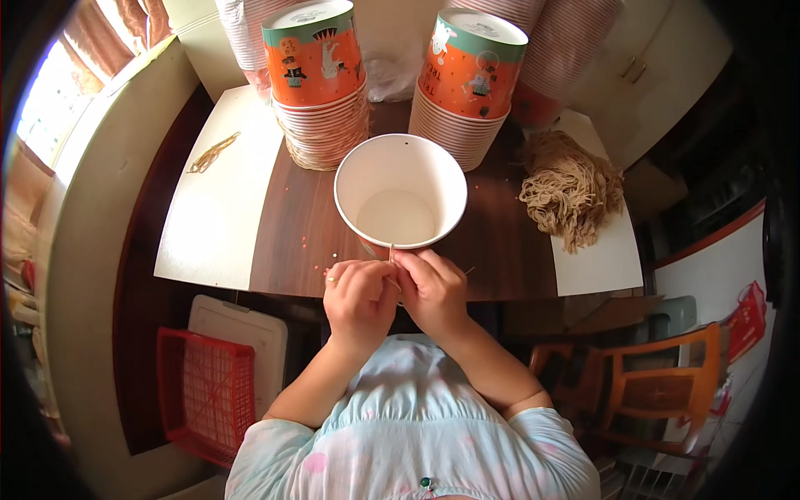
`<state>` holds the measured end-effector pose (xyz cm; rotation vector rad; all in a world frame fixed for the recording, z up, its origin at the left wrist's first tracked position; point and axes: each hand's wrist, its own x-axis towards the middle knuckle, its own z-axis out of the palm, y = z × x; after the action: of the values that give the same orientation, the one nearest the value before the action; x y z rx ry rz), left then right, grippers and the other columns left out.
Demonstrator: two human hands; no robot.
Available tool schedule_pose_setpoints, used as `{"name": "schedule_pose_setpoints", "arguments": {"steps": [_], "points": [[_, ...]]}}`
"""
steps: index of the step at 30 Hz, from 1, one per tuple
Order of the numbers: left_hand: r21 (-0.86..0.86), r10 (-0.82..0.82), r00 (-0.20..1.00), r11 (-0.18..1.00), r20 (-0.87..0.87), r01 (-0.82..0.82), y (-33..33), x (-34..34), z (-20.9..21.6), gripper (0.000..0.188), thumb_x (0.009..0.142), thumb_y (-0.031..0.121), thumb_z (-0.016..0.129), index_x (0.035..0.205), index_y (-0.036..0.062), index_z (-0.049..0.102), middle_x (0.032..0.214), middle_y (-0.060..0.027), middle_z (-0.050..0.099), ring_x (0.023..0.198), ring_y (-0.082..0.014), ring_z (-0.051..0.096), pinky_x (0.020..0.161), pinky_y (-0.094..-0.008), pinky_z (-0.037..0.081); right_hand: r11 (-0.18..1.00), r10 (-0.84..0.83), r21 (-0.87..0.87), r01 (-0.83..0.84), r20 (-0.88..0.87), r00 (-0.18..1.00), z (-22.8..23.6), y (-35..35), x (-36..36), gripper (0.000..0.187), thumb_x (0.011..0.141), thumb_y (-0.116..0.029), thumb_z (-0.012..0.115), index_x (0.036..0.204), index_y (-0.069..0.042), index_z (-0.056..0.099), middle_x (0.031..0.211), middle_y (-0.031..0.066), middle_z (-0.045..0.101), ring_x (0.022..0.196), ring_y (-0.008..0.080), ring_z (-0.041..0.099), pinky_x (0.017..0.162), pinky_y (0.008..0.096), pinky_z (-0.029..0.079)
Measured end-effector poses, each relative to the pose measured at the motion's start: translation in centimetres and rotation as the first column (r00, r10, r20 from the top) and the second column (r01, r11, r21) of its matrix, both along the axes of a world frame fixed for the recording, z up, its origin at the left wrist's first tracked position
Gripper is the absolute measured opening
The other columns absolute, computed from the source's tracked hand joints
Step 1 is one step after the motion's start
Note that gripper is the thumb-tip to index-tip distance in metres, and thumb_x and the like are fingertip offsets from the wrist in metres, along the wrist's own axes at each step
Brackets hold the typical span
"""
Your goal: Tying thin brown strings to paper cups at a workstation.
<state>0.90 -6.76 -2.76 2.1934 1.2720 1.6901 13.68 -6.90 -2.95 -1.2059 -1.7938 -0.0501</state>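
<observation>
A white-lined paper bucket (354, 183) stands mouth up at the table's near edge, with a small hole in its far wall. A thin beige cord (392, 252) comes over its near rim. Just in front of that rim, my left hand (358, 304) and my right hand (435, 296) meet, both closed in a pinch on the cord. A short end of it sticks out beyond my right fingers. The part between my fingertips is mostly hidden.
Behind stand two stacks of upside-down orange-and-green buckets, the left stack (315, 75) with cords round its rims, the right stack (475, 79) without visible cords. A cord bundle (571, 192) lies right, loose strands (214, 154) left. Below are a red basket (208, 396) and wooden chair (658, 375).
</observation>
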Motion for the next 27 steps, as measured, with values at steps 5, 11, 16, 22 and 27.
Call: {"name": "schedule_pose_setpoints", "arguments": {"steps": [5, 11, 16, 22, 27], "points": [[-0.456, -0.009, 0.694, 0.749, 0.719, 0.481, 0.4, -1.0, -0.2, 0.007, 0.087, -0.001, 0.064, 0.091, -0.0033, 0.06, 0.086, -0.0061, 0.066, 0.076, -0.0095, 0.063, 0.071, -0.0202, 0.05, 0.877, 0.153, -0.3, -0.375, -0.565, 0.811, 0.3, 0.8, -0.6, 0.016, 0.085, 0.0, 0.06, 0.1, 0.004, 0.066, 0.092, 0.0109, 0.069, 0.082, 0.0218, 0.067, 0.075, 0.0295, 0.053], [-0.348, -0.004, 0.474, 0.675, 0.88, 0.651, 0.6, -1.7, -0.6, 0.009, 0.085, -0.002, 0.066, 0.09, -0.0024, 0.06, 0.088, -0.0082, 0.067, 0.079, -0.0112, 0.064, 0.072, -0.0222, 0.051, 0.53, -0.119, -0.193, -0.826, -0.981, 0.153, -0.1, 1.0, -0.8, 0.021, 0.091, -0.011, 0.058, 0.107, 0.002, 0.065, 0.099, 0.0087, 0.068, 0.088, 0.0121, 0.064, 0.083, 0.0258, 0.051], [-0.347, -0.043, 0.613, 0.793, 0.789, 0.502, 0.0, -1.6, -0.1, 0.007, 0.085, -0.002, 0.065, 0.091, -0.003, 0.06, 0.088, -0.0086, 0.067, 0.08, -0.012, 0.064, 0.074, -0.0227, 0.051, 0.44, -0.288, -0.119, -0.89, -0.957, -0.015, 0.1, 1.3, -1.1, 0.023, 0.093, -0.015, 0.056, 0.109, 0.0, 0.065, 0.097, 0.0075, 0.069, 0.083, 0.0122, 0.063, 0.079, 0.0252, 0.05], [-0.376, -0.035, 0.615, 0.764, 0.788, 0.525, 0.3, -2.4, -1.0, 0.008, 0.086, -0.003, 0.063, 0.094, -0.0041, 0.06, 0.088, -0.0081, 0.068, 0.08, -0.0101, 0.064, 0.074, -0.0224, 0.051, 0.554, -0.099, -0.333, -0.764, -0.937, 0.336, -0.1, 1.2, -0.5, 0.024, 0.094, -0.018, 0.056, 0.107, 0.0, 0.066, 0.099, 0.0047, 0.067, 0.081, 0.012, 0.061, 0.078, 0.0247, 0.048], [-0.382, -0.024, 0.638, 0.784, 0.769, 0.49, 0.0, -2.3, -0.8, 0.009, 0.085, -0.004, 0.062, 0.094, -0.004, 0.061, 0.089, -0.0074, 0.068, 0.082, -0.0096, 0.063, 0.074, -0.0215, 0.05, 0.919, 0.08, -0.314, -0.239, -0.445, 0.892, 1.5, 0.6, 0.1, 0.023, 0.083, -0.013, 0.068, 0.104, -0.004, 0.065, 0.096, 0.0086, 0.061, 0.082, 0.0205, 0.061, 0.075, 0.0303, 0.049]]}}
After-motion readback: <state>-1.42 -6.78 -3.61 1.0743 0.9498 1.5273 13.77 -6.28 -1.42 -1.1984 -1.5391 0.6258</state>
